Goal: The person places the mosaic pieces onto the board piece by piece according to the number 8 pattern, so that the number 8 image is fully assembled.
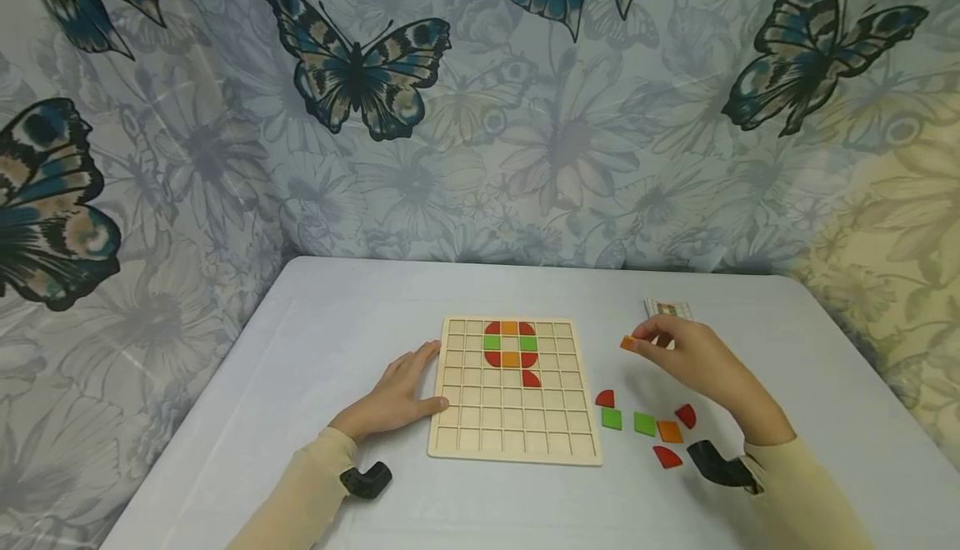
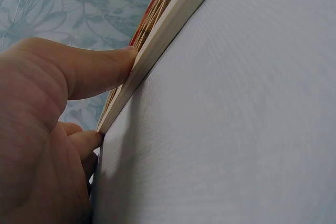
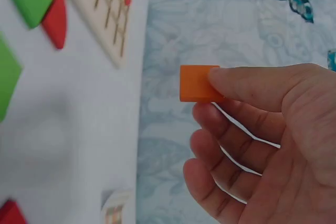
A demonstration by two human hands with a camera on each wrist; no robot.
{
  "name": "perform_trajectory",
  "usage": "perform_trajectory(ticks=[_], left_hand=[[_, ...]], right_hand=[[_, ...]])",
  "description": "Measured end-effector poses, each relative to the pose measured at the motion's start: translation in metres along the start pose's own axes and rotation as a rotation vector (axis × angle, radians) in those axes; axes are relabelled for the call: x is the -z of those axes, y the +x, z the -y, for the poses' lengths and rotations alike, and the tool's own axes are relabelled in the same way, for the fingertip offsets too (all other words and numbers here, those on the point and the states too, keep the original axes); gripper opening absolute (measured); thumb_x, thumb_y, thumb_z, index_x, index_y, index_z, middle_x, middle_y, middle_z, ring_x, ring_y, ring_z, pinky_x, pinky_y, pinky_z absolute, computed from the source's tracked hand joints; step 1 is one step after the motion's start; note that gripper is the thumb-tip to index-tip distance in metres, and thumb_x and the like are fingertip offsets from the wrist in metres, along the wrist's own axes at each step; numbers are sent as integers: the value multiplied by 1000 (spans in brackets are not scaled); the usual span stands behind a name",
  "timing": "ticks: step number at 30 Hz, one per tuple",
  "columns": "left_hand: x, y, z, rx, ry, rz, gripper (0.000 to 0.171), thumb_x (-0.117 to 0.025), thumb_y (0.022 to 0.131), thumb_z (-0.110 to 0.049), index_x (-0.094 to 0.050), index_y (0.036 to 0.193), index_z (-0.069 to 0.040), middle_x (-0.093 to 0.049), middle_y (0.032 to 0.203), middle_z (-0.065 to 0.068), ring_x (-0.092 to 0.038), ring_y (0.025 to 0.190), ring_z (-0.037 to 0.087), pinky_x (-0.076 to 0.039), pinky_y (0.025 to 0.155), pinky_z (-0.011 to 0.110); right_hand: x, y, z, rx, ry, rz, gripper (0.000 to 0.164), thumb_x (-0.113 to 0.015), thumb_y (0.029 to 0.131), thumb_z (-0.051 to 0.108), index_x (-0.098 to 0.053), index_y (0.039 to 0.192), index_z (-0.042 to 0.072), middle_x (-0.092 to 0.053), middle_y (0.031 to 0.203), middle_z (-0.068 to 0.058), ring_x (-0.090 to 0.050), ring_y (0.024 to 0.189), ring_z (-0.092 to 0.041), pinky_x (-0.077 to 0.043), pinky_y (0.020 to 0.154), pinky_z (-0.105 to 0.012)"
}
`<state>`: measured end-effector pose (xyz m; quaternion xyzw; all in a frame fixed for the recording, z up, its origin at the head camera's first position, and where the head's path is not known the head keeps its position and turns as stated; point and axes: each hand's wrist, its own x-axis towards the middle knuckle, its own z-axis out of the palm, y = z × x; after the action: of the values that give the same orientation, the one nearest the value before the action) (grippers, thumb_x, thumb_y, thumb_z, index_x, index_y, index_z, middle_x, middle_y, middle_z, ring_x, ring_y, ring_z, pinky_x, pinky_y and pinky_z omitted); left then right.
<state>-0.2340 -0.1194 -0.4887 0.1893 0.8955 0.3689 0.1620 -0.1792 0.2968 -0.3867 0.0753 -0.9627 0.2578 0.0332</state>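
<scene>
A pale wooden grid board (image 1: 510, 442) lies on the table, with red quarter-circle, orange and green square tiles set in its upper cells. They form a ring around one bare cell, and a single red quarter-circle tile (image 1: 531, 379) sits just below it. My left hand (image 1: 397, 392) rests at the board's left side, its thumb and fingertips touching the edge, fingers extended. Right of the board and raised over the table, my right hand (image 1: 678, 354) pinches an orange square tile (image 3: 197, 83) between thumb and index finger. The other fingers curl loosely beneath.
Loose tiles lie right of the board: green squares (image 1: 644, 423), an orange square (image 1: 670, 432) and red quarter-circles (image 1: 667, 457). A small stack of printed cards (image 1: 670, 309) is behind my right hand. Butterfly-patterned cloth (image 1: 480, 158) hangs behind the white table (image 1: 360, 292).
</scene>
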Motion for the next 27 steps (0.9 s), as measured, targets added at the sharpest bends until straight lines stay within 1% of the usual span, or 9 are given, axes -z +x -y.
perform_trajectory(ticks=[4,5,8,11,12,16,20,27], left_hand=[[0,-1,-1,3,-4,3,96,-74,90,-41,-18,164,-18,-20,170,11,-10,156,43,-13,123,68],[0,-1,-1,3,-6,2,96,-74,90,-41,-18,164,-18,-20,170,11,-10,156,43,-13,123,68],[0,-1,-1,4,-10,2,95,-74,90,-41,-18,164,-20,-20,170,9,-9,157,43,-12,123,68],[0,-1,-1,2,-15,5,95,-74,90,-42,-18,164,-21,-19,171,9,-9,157,42,-12,123,68],[0,-1,0,0,-16,5,95,-73,90,-42,-18,164,-21,-19,170,9,-9,157,42,-12,123,68],[1,-1,1,-10,-13,4,95,-73,90,-42,-18,164,-20,-19,170,10,-10,156,42,-12,123,68],[1,0,2,-18,-6,2,95,-73,90,-42,-18,164,-19,-20,170,9,-10,156,43,-13,123,68],[1,0,2,-15,-1,0,95,-73,90,-42,-18,164,-20,-20,170,8,-11,156,42,-13,123,68]], right_hand=[[0,8,12,39,10,-15,14,-70,96,24,-71,102,11,-68,94,-2,-56,87,-17,-45,66,-26],[0,10,15,45,15,-18,14,-70,96,24,-71,102,11,-68,94,-1,-56,87,-18,-43,69,-27],[-1,16,23,52,30,-27,13,-71,96,24,-71,101,12,-68,93,-1,-58,87,-18,-43,70,-28],[-2,20,32,51,51,-28,15,-71,96,25,-71,103,11,-69,94,-2,-58,87,-18,-44,68,-26],[-3,22,34,53,60,-25,15,-71,96,24,-71,103,11,-68,94,-2,-58,87,-18,-46,66,-25],[-6,28,45,75,86,-19,13,-70,96,21,-72,103,10,-68,93,-2,-57,87,-18,-47,66,-25],[-10,34,55,95,95,-17,13,-71,96,24,-72,101,12,-67,93,-2,-57,86,-17,-47,67,-26],[-23,45,66,134,131,26,8,-70,96,18,-72,100,12,-67,90,-1,-56,83,-17,-47,64,-27]])
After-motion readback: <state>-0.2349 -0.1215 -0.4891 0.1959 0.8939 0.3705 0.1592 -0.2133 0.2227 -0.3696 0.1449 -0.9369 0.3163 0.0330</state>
